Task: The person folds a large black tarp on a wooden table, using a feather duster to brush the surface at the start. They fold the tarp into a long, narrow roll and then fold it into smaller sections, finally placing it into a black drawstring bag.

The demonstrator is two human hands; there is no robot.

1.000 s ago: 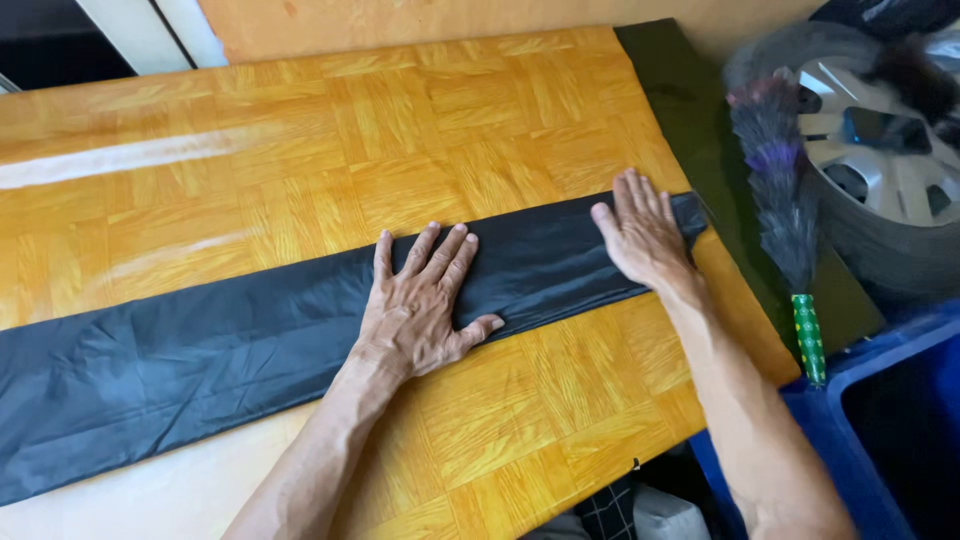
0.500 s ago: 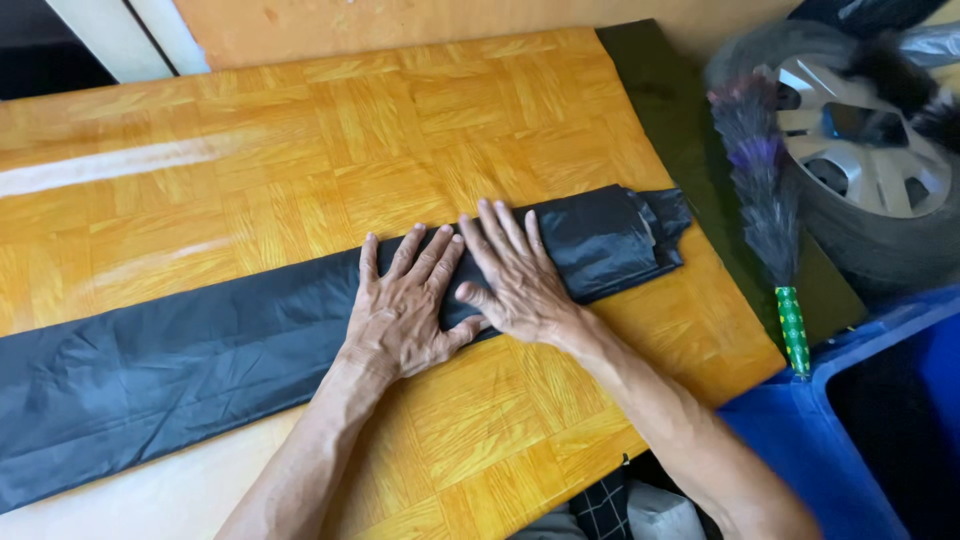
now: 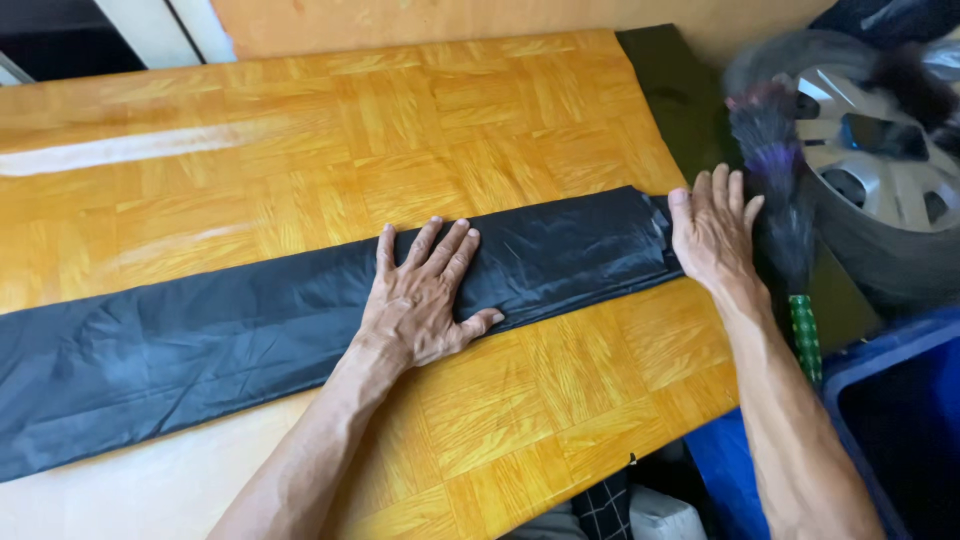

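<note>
The left hand (image 3: 420,300) lies flat and open, palm down, fingers spread and pointing away from the person, pressing on the middle stretch of a long black plastic bag (image 3: 200,340) that has been folded into a narrow strip. The right hand (image 3: 712,235) is also open and flat, fingers together and pointing up, resting at the right end of that strip, where the folded edge bunches slightly; it grips nothing. The strip runs slantwise across a wooden table (image 3: 330,150) with an orange parquet pattern, its left end low and near the picture's left edge, its right end higher and close to the table's right side. The two hands are well apart along the bag, with a smooth length of black plastic between them. Beyond the table's right edge lies a dark green sheet (image 3: 680,90), and just beside the right hand stands a feather duster (image 3: 775,190) with dark, purple-tinged feathers and a green patterned handle. Behind the duster leans a car wheel (image 3: 880,170) with a silver rim and black tyre. At the lower right is a blue plastic bin (image 3: 870,390); its inside is dark, and whether it holds anything cannot be told.
</note>
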